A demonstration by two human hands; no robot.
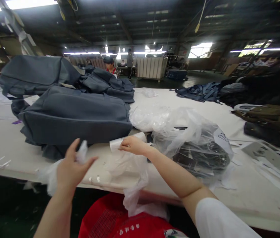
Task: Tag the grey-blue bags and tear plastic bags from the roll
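My left hand (70, 168) is raised at the table's front edge, thumb and index finger spread wide. Thin clear plastic film (52, 177) lies against and behind it; whether its hidden fingers catch the film I cannot tell. Fingers curled, my right hand (133, 144) grips a whitish roll of plastic bags (115, 144) lying on the table. From the roll a loose length of film (136, 190) droops over the edge onto my red apron (105, 215). Just beyond both hands sits a dark blue-grey fabric bag (77, 115).
More blue-grey bags (38, 71) are piled behind on the white table (1, 138). To the right are bundled clear plastic (150, 117) and a plastic sack of dark items (199, 155). Dark fabric (199, 91) and brown bags (269, 115) lie farther right. A person (110, 67) is beyond the table.
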